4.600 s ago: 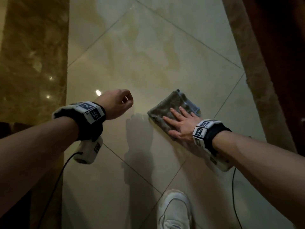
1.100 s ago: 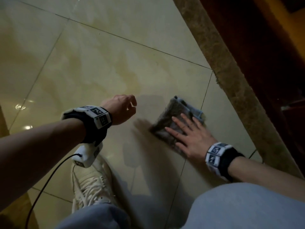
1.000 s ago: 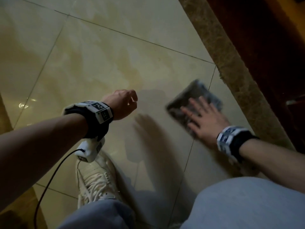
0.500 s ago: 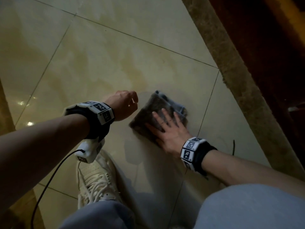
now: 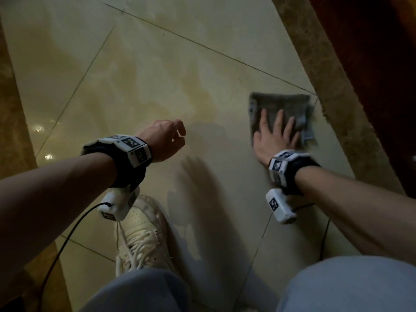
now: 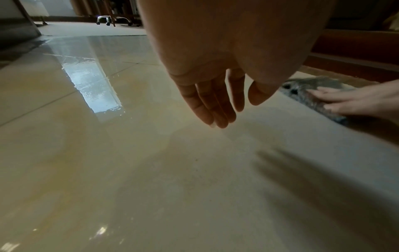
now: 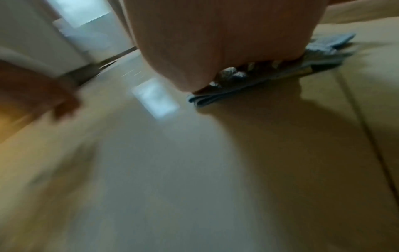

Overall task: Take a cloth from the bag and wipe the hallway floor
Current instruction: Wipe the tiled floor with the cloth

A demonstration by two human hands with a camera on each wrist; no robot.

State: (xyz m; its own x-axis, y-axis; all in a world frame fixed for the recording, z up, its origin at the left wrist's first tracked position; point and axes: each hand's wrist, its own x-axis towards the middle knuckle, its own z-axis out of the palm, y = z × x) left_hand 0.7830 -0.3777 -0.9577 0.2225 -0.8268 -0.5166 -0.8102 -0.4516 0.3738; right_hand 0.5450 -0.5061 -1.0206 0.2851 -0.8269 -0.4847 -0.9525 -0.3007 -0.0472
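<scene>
A folded grey cloth (image 5: 280,104) with a pale blue underside lies flat on the glossy beige floor tiles (image 5: 139,70), close to the brown stone border strip. My right hand (image 5: 273,134) presses on it with straight, spread fingers. The left wrist view shows the cloth (image 6: 302,90) at the right with those fingers on it. In the blurred right wrist view the cloth (image 7: 270,80) sticks out from under my palm. My left hand (image 5: 166,137) hovers above the floor to the left, holding nothing. Its fingers (image 6: 213,109) hang loose and nearly straight. No bag is in view.
A brown stone border (image 5: 333,102) runs along the right, with dark wood (image 5: 371,64) beyond it. A brown marble strip (image 5: 13,122) borders the left. My white sneaker (image 5: 141,235) and grey trouser knees (image 5: 346,287) are at the bottom. Chair castors (image 6: 103,20) stand far down the hall.
My right hand has slid the cloth to the right and away, from beside my left hand to the border strip. The left hand has stayed where it was.
</scene>
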